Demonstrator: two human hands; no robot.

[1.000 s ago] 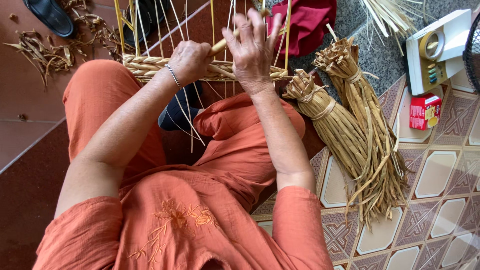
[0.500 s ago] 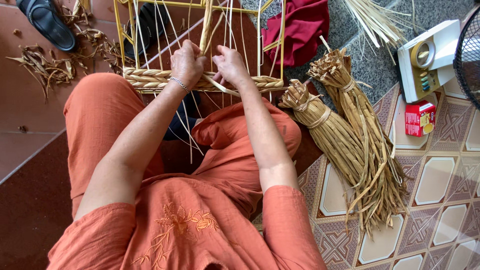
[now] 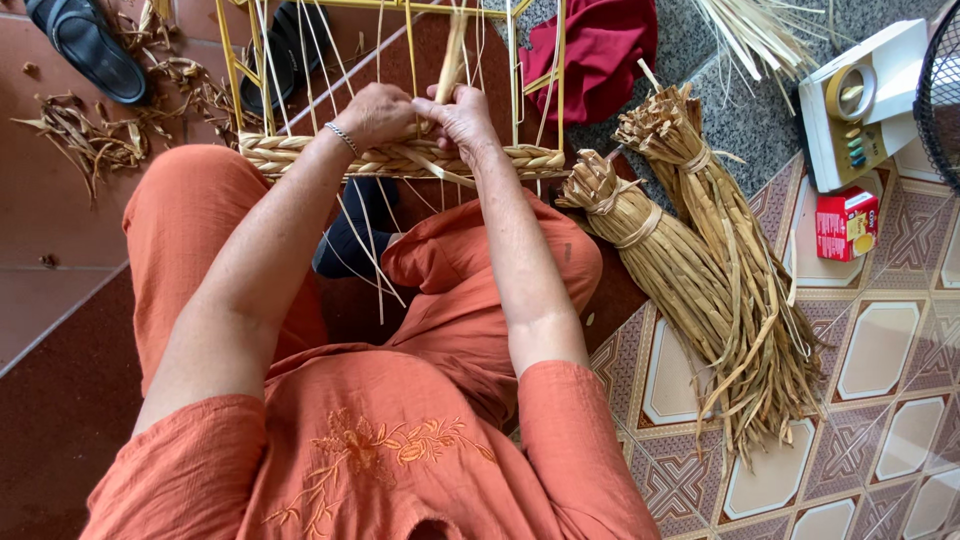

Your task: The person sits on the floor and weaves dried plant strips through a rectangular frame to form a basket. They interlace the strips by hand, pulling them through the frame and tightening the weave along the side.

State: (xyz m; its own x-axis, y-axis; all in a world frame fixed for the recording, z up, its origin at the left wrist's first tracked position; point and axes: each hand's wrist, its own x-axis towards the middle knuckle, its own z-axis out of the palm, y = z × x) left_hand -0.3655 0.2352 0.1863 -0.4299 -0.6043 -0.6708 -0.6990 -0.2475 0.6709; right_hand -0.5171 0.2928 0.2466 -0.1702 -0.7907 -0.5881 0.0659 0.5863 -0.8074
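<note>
Both hands (image 3: 420,115) pinch a straw strand (image 3: 452,50) above the braid (image 3: 400,158).

Single head-worn view, steeply downward, close over lap and floor (image 3: 880,400).

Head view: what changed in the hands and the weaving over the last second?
The right hand, raised with spread fingers a second ago, dropped to the braided row beside the left hand; both now pinch a flat straw strand. The yellow frame and straw bundles stayed put.
</note>
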